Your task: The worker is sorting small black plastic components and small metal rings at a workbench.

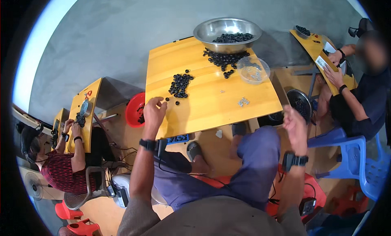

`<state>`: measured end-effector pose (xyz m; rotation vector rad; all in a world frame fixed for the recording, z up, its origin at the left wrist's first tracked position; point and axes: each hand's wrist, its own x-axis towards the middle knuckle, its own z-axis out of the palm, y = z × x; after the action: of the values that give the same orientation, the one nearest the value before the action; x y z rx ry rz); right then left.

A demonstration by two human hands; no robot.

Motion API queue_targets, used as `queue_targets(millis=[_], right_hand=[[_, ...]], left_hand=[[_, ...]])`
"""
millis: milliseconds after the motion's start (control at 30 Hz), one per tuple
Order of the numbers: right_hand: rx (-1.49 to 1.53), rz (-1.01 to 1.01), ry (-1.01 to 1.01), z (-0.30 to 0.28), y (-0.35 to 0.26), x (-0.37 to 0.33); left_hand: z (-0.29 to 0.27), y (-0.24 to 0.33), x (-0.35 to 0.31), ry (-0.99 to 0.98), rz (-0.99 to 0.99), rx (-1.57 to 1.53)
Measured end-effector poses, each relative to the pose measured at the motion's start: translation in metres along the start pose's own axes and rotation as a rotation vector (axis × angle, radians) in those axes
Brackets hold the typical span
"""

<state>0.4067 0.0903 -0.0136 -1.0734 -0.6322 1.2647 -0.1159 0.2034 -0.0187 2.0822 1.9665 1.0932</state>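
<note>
Left of centre in the frame, the left hand (154,112) bends over the worktop (195,114) edge, fingertips beside a stray from the cluster of black rings (179,85); whether it pinches one, I cannot tell. The right hand (295,122), blurred and half-curled at centre right, hides its grip too. A careless sweep could send strays over the edge, and a knock could scatter the silvery bits (243,101). The worktop is yellow wood-grain; a grey wall (118,44) rises behind, with co-workers seated at both sides.
</note>
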Motion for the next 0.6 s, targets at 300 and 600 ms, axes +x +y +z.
queue_targets(millis=[300,600], right_hand=[[0.304,0.15,-0.367,0.043,0.069,-0.066],[0.271,0.131,-0.423,0.045,0.076,-0.062]], left_hand=[[0.047,-0.027,0.069,-0.226,0.052,0.106],[0.058,-0.035,0.07,-0.181,0.143,0.067]])
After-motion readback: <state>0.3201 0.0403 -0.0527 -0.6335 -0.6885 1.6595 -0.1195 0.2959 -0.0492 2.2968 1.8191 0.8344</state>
